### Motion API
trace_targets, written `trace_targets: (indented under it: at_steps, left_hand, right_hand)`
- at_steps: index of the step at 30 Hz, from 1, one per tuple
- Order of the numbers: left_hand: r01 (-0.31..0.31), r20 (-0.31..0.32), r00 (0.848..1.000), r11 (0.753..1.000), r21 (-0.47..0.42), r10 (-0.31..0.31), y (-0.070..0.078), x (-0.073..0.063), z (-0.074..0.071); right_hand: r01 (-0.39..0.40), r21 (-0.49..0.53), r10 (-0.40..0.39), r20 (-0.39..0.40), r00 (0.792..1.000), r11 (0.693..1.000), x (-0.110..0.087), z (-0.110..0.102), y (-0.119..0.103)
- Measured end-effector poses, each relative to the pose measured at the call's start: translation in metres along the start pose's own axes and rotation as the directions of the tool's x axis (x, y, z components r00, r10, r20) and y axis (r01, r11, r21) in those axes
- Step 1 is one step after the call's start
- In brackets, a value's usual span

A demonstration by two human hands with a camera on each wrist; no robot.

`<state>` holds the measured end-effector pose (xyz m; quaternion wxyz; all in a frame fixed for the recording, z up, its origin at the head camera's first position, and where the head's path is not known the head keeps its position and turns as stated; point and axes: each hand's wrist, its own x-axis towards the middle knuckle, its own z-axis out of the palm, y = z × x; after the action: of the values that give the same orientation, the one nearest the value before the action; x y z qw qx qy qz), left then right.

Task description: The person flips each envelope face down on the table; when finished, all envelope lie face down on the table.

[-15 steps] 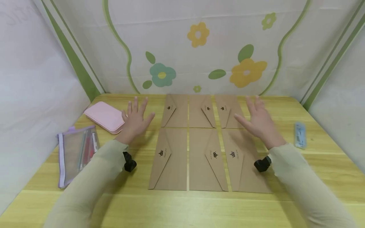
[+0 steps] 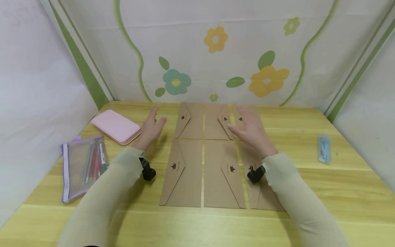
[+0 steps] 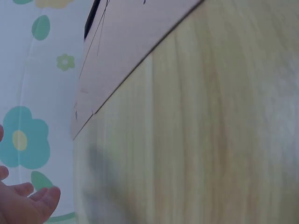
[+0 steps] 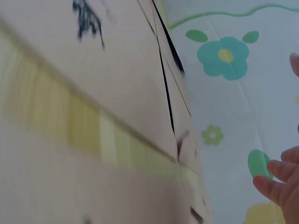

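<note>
Brown paper envelopes with crown prints lie flat in two rows of three, among them a front-left envelope, a front-middle envelope and a back-left envelope. My left hand, empty, hovers left of the back row with fingers extended and thumb apart. Over the right-hand column, my right hand is held in the air, holding nothing. It partly covers the back-right envelope, while its wrist and sleeve cover much of the front-right envelope. Fingertips of both hands show at the edges of the wrist views.
To the left lie a pink case and a mesh zip pouch with pens inside. A small pale-blue item sits on the right of the wooden table. Flowered cloth hangs behind.
My right hand has swung left, from beside the envelopes to over the right column. My left hand has moved slightly right and turned edge-on. The envelopes lie as before.
</note>
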<state>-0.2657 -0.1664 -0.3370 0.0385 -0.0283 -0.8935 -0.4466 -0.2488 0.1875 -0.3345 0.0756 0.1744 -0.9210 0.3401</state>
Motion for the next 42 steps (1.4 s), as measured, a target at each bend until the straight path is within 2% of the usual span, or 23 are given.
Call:
trace_targets:
  at_steps: [2,4,7,11,13,17,20,22,25,27,30,35,39,42]
  left_hand:
    - [0.032,0.013,0.999,0.997,-0.070,-0.031,-0.001,0.002,0.002]
    - [0.058,0.031,0.998,0.989,-0.136,-0.054,-0.003,0.006,0.003]
    - [0.100,0.050,0.995,0.973,-0.207,-0.092,-0.005,0.012,0.005]
    - [0.133,0.054,0.991,0.940,-0.315,-0.122,-0.006,0.019,0.008]
    - [0.132,0.056,0.991,0.918,-0.373,-0.120,-0.004,0.021,0.009]
    - [0.144,0.078,0.990,0.877,-0.458,-0.122,0.000,0.025,0.010]
    - [0.174,0.106,0.985,0.852,-0.495,-0.139,0.000,0.028,0.011]
    - [0.187,0.121,0.982,0.840,-0.510,-0.145,-0.001,0.030,0.012]
    - [0.195,0.138,0.980,0.834,-0.515,-0.144,-0.003,0.031,0.011]
    - [0.200,0.150,0.978,0.836,-0.511,-0.143,-0.004,0.033,0.010]
    - [0.219,0.177,0.973,0.839,-0.499,-0.149,-0.005,0.036,0.009]
    - [0.226,0.225,0.965,0.859,-0.460,-0.134,-0.004,0.039,0.010]
    - [0.209,0.246,0.963,0.890,-0.406,-0.113,-0.003,0.041,0.013]
    - [0.226,0.258,0.957,0.900,-0.374,-0.133,-0.006,0.042,0.017]
  right_hand:
    - [-0.022,0.130,0.021,0.005,1.000,0.991,0.003,0.008,-0.005]
    - [-0.077,0.307,0.073,0.026,0.997,0.948,0.006,0.015,-0.010]
    - [-0.143,0.524,0.136,0.052,0.989,0.840,0.014,0.027,-0.017]
    - [-0.211,0.707,0.202,0.098,0.974,0.675,0.026,0.042,-0.027]
    - [-0.234,0.763,0.225,0.118,0.967,0.603,0.031,0.050,-0.032]
    - [-0.283,0.824,0.277,0.159,0.947,0.491,0.039,0.064,-0.039]
    - [-0.321,0.846,0.312,0.196,0.930,0.426,0.043,0.074,-0.044]
    - [-0.344,0.851,0.325,0.220,0.920,0.398,0.044,0.081,-0.048]
    - [-0.372,0.844,0.337,0.246,0.909,0.386,0.048,0.089,-0.054]
    - [-0.391,0.831,0.344,0.261,0.902,0.396,0.049,0.094,-0.058]
    - [-0.413,0.803,0.354,0.270,0.895,0.430,0.051,0.099,-0.061]
    - [-0.422,0.741,0.374,0.246,0.894,0.522,0.051,0.105,-0.060]
    - [-0.438,0.705,0.397,0.237,0.887,0.557,0.050,0.108,-0.059]
    - [-0.445,0.689,0.398,0.241,0.885,0.573,0.050,0.111,-0.060]
